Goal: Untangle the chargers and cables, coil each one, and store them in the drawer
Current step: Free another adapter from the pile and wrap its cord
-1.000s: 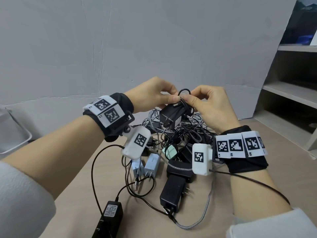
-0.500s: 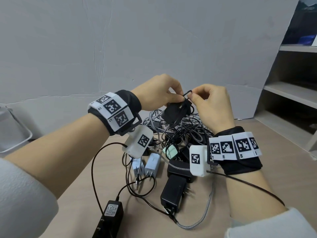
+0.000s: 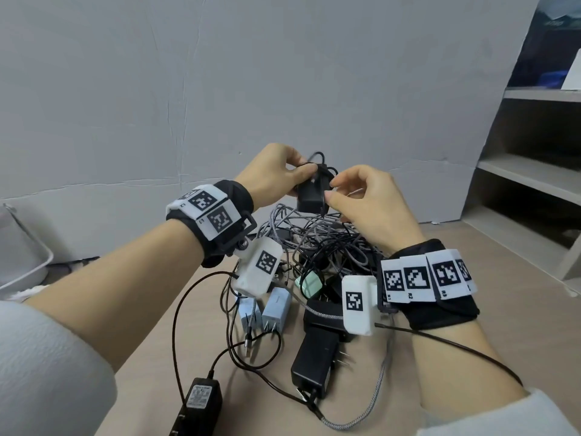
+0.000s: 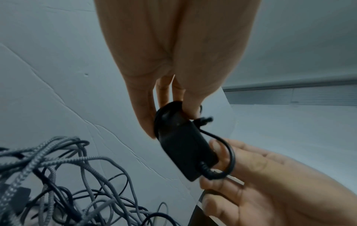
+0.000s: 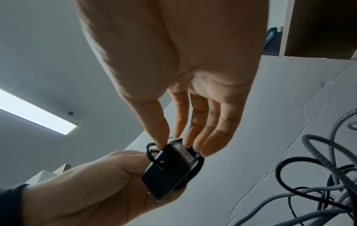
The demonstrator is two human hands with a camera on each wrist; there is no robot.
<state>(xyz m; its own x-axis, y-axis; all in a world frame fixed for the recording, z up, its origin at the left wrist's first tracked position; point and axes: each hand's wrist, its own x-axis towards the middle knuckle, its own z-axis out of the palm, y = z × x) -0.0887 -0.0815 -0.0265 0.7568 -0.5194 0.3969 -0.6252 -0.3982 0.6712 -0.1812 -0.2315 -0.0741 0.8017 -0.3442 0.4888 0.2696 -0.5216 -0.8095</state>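
The left hand point(image 3: 276, 174) pinches the top of a black charger point(image 3: 311, 196), with its thin cord point(image 4: 222, 146) wrapped round it. The right hand point(image 3: 367, 209) pinches the cord at the charger's lower end. Both are held up above the cable pile point(image 3: 317, 243) on the counter point(image 3: 490, 313). If the right hand slips, the wrapped cord could spring loose and fall back into the pile below. A second ago the charger sat lower and lay flatter; now it is higher and stands more upright

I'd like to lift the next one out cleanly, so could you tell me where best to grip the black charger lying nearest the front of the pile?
Probably pinch the black charger across its long flat sides, coming from above; prongs jut right, cable exits the near end.
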